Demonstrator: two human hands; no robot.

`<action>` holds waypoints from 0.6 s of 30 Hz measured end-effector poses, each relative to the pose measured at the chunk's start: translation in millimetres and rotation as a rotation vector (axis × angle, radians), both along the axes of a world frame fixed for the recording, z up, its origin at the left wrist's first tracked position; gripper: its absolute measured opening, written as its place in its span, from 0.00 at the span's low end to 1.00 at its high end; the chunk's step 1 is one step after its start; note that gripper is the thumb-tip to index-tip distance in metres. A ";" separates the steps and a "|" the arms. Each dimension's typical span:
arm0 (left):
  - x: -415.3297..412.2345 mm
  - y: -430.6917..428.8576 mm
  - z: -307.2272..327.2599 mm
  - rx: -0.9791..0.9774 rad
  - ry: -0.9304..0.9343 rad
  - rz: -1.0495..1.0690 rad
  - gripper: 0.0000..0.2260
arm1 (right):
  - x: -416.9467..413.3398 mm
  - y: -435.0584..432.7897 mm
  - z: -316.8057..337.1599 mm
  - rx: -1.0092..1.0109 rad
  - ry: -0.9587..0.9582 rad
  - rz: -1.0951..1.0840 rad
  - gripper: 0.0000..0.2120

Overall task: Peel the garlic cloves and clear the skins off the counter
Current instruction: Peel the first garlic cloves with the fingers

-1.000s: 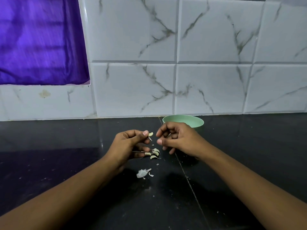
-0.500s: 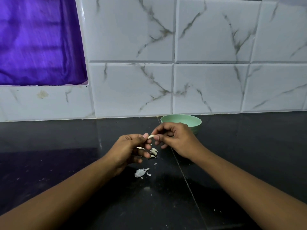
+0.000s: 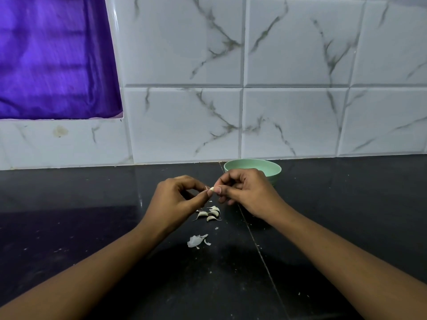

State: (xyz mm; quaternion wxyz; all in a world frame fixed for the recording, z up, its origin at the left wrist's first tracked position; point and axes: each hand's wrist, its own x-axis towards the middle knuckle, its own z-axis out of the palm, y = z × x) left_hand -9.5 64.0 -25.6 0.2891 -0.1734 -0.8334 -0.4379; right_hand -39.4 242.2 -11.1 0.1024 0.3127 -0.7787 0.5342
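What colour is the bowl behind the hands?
Pale mint green bowl; it shows best in the head view.

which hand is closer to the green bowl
Right. The right hand sits just in front of the pale green round bowl, hiding part of its front wall; the left hand is further left, both pinching one small white garlic clove.
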 end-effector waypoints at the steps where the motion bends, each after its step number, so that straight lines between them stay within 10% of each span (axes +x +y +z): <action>1: 0.4 0.2 0.1 -0.019 0.006 0.009 0.05 | 0.8 -0.5 0.3 -0.005 0.002 0.005 0.04; 18: 5.0 3.6 3.8 -0.093 -0.017 0.066 0.12 | -0.3 -3.9 -5.4 0.026 0.005 0.034 0.06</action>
